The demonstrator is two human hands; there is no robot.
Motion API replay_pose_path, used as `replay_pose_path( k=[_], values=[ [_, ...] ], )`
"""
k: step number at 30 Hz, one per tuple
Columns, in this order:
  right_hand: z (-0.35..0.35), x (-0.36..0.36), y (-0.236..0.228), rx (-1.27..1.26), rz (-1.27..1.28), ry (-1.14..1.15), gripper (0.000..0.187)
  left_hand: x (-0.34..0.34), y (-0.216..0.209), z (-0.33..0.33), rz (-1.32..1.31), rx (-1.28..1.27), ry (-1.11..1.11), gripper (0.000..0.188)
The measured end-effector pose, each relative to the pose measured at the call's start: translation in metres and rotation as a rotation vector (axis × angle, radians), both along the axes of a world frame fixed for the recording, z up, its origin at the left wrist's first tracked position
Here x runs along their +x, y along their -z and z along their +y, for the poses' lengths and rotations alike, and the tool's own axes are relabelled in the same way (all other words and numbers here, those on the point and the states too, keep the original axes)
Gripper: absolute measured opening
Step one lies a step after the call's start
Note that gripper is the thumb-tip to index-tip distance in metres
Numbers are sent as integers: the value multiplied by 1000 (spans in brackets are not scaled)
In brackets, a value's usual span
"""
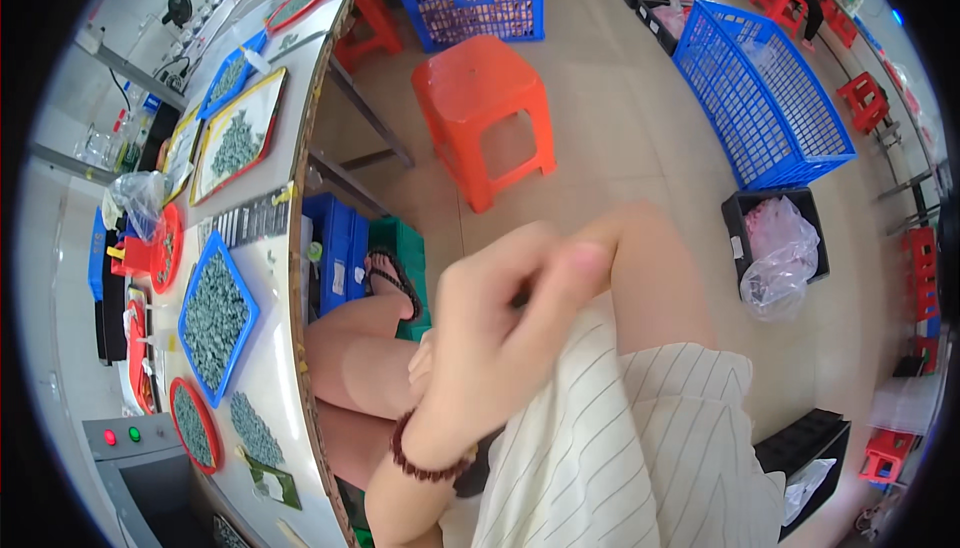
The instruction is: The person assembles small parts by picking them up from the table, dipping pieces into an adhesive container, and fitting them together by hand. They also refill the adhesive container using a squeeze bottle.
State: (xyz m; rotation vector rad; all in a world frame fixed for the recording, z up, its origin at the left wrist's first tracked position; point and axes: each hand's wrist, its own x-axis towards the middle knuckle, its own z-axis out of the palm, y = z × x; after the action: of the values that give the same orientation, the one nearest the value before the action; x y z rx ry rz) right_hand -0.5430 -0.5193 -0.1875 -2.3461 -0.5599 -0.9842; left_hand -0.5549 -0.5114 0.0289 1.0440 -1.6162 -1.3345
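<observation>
My left hand [505, 318] is raised over my lap, its fingers curled in and its thumb lying to the right. It is a loose fist, slightly blurred, and nothing shows in it. A dark red bead bracelet [425, 463] circles the wrist. Behind that wrist, a few pale fingertips [421, 366] rest by my thigh; they seem to be my right hand, the rest of which is hidden. Under both lies a cream striped garment [570, 438]. At the left, a blue tray [246, 368] of small grey-green pieces stands on the worktable [278, 358], apart from my hands.
A red plastic stool [478, 78] stands ahead, with a blue crate [470, 18] of orange-brown items beyond. A tall blue crate [765, 113] and a black bin [738, 248] with clear bags are at the right. A red round tray [207, 448] sits near on the table.
</observation>
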Motion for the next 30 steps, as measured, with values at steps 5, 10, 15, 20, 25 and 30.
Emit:
replay_pose_path(
  k=[5,10,15,20,25,30],
  values=[
    [11,-15,4,86,54,14,12,-2,17,0,-375,140,658,28],
    [16,-21,-5,128,83,-5,11,11,17,8,-28,328,881,29],
    [21,-21,-7,178,130,-70,9,-30,4,19,-51,-270,86,22],
    [45,3,-16,128,248,-181,5,-75,13,30,-167,-477,94,17],
    [47,13,-14,312,224,-150,6,7,44,41,-236,-227,-196,19],
    [33,11,-16,403,167,-63,8,102,27,85,-197,-89,-492,11]
  ],
)
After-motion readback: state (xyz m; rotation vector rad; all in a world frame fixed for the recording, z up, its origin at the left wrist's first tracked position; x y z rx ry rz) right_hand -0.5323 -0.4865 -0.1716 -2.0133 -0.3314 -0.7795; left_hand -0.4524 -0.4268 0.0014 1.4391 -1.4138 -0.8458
